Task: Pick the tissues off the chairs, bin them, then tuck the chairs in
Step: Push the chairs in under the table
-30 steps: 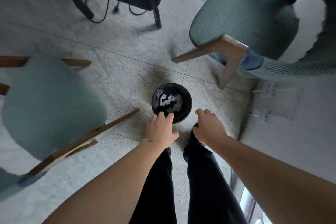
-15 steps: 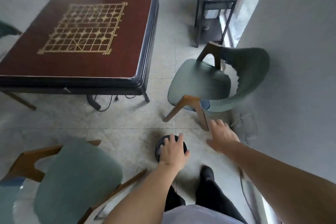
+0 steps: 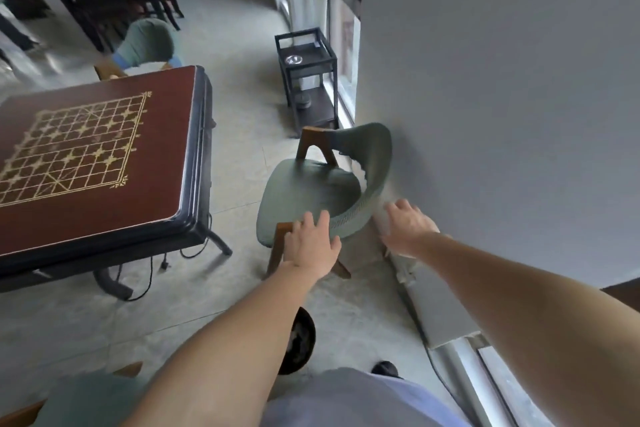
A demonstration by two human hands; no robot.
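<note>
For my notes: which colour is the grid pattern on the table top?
Gold lines on the dark reddish-brown table top, seen in the head view.

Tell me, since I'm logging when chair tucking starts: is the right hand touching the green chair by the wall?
Apart. The head view shows the right hand open beside the green chair, with wall and floor visible between them.

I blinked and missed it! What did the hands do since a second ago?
Both hands left the round black bin on the floor and reached up toward the green padded wooden-legged chair. The left hand is over its near edge, the right hand beside its backrest, fingers spread. The bin stayed put.
</note>
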